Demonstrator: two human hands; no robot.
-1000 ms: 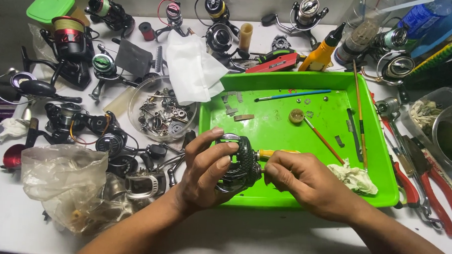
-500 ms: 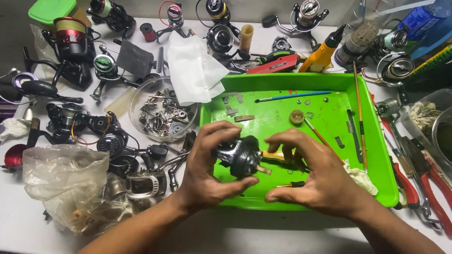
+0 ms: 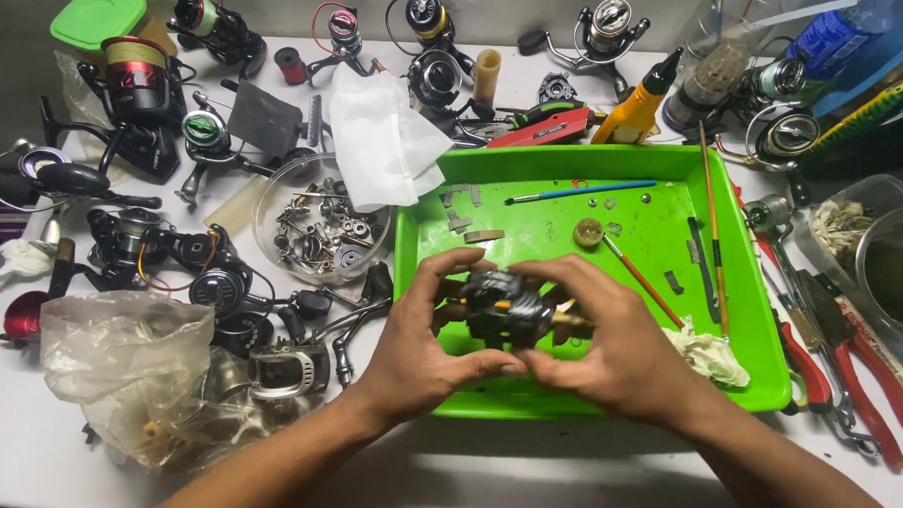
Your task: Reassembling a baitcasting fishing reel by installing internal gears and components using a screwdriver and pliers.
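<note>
Both hands are cradling a dark fishing reel body point(image 3: 505, 308) just above the near half of the green tray point(image 3: 574, 178), likely so loose parts drop inside its rim. Left hand point(image 3: 423, 348) is closing its grip on the reel's near-left side; right hand point(image 3: 618, 350) is pinching the right side. Brushes point(image 3: 579, 191) are lying toward the tray's far wall, leaving bare floor between. Dish of small parts point(image 3: 318, 219) is sitting left of the tray.

A black reel body point(image 3: 505, 308) sits over a bright green tray point(image 3: 749, 325), beside red-handled pliers point(image 3: 862, 384).
</note>
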